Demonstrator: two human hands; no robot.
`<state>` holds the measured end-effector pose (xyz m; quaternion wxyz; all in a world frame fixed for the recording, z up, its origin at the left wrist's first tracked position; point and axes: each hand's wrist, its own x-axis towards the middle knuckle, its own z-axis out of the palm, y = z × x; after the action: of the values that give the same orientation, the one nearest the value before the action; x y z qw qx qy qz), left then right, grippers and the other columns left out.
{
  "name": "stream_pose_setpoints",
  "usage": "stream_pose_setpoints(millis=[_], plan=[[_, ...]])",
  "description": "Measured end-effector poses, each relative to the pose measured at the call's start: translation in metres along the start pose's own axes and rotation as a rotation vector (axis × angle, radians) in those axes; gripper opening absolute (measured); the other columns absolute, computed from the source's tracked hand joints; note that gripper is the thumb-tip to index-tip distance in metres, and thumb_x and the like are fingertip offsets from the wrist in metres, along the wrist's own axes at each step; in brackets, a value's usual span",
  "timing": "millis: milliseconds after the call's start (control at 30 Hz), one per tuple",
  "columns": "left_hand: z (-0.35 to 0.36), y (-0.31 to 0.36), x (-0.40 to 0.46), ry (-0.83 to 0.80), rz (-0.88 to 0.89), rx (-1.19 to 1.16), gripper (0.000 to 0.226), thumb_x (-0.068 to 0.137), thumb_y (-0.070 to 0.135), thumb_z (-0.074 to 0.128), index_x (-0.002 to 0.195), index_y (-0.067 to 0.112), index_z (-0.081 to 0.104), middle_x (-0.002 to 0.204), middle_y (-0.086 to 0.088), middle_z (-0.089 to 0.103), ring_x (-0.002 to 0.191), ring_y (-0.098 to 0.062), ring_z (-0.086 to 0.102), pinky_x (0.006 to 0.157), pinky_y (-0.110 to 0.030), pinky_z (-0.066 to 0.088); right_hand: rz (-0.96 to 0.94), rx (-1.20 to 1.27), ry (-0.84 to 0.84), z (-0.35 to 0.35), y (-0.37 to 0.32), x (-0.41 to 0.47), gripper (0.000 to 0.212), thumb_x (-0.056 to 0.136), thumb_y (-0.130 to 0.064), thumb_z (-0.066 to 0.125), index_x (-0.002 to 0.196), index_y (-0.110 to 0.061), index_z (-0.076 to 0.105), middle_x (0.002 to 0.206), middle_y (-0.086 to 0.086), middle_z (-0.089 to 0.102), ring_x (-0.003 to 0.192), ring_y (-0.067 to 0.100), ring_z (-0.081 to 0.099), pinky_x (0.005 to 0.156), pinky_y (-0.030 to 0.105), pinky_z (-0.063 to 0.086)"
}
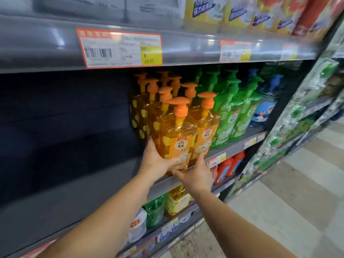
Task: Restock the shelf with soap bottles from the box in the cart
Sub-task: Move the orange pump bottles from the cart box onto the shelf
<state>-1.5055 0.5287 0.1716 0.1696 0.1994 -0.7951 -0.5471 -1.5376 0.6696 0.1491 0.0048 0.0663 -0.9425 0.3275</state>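
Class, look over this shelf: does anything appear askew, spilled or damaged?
Nothing spilled or damaged shows. The front orange soap bottle leans slightly, gripped by the left hand; the right hand touches its base. The shelf left of it has no stock.

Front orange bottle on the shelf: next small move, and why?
Probably push it back and let go. The left hand grips the front orange bottle at the shelf edge, its base about at the lip; the right hand is open at its lower right corner.
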Motion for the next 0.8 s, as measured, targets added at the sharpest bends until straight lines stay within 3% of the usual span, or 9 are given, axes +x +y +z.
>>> stream_pose_setpoints(millis=[67, 200, 300, 467, 633, 800], plan=[[0.003, -0.004, -0.003, -0.051, -0.05, -0.005, 0.107, 0.057, 0.05, 0.086, 0.144, 0.035, 0.025, 0.139, 0.006, 0.051, 0.126, -0.019, 0.05, 0.104, -0.043, 0.043, -0.019, -0.015, -0.021, -0.001, 0.005, 0.003, 0.118, 0.07, -0.064, 0.07, 0.153, -0.016, 0.001, 0.155, 0.004, 0.028, 0.144, 0.028, 0.019, 0.116, 0.046, 0.02], [0.019, -0.002, -0.008, 0.006, -0.04, 0.02, 0.093, 0.072, 0.047, 0.076, 0.145, 0.034, 0.019, 0.143, 0.003, 0.045, 0.128, -0.023, 0.048, 0.105, -0.044, 0.043, -0.062, -0.023, -0.008, -0.004, 0.011, 0.01, 0.112, 0.074, -0.061, 0.068, 0.153, -0.014, 0.002, 0.156, 0.006, 0.027, 0.144, 0.029, 0.018, 0.117, 0.046, 0.016], [0.031, -0.001, -0.011, 0.068, -0.069, 0.039, 0.092, 0.082, 0.043, 0.069, 0.15, 0.033, 0.007, 0.154, 0.0, 0.032, 0.136, -0.025, 0.039, 0.11, -0.048, 0.036, -0.073, -0.002, 0.0, -0.008, 0.017, 0.015, 0.1, 0.08, -0.055, 0.066, 0.153, -0.015, 0.009, 0.154, 0.007, 0.03, 0.145, 0.027, 0.018, 0.117, 0.046, 0.015], [0.041, 0.009, -0.012, 0.124, -0.126, 0.081, 0.092, 0.085, 0.042, 0.067, 0.152, 0.031, 0.004, 0.154, -0.001, 0.033, 0.136, -0.026, 0.038, 0.111, -0.048, 0.034, -0.052, 0.071, -0.045, -0.016, 0.027, 0.03, 0.097, 0.082, -0.053, 0.066, 0.153, -0.014, 0.012, 0.154, 0.007, 0.033, 0.146, 0.023, 0.018, 0.118, 0.045, 0.013], [0.037, 0.019, -0.015, 0.143, -0.146, 0.147, 0.085, 0.083, 0.045, 0.069, 0.149, 0.029, 0.019, 0.144, -0.001, 0.047, 0.13, -0.026, 0.046, 0.108, -0.048, 0.038, -0.114, 0.031, -0.163, -0.017, 0.036, 0.029, 0.102, 0.083, -0.054, 0.064, 0.153, -0.018, 0.0, 0.157, 0.003, 0.026, 0.148, 0.022, 0.008, 0.119, 0.045, 0.006], [0.031, 0.021, -0.034, 0.205, -0.177, 0.257, 0.08, 0.082, 0.052, 0.067, 0.147, 0.021, 0.031, 0.145, -0.005, 0.047, 0.13, -0.026, 0.046, 0.107, -0.041, 0.039, -0.267, -0.04, -0.265, -0.024, 0.042, 0.015, 0.092, 0.087, -0.053, 0.058, 0.153, -0.019, 0.004, 0.158, 0.003, 0.022, 0.148, 0.021, 0.001, 0.119, 0.045, 0.002]])
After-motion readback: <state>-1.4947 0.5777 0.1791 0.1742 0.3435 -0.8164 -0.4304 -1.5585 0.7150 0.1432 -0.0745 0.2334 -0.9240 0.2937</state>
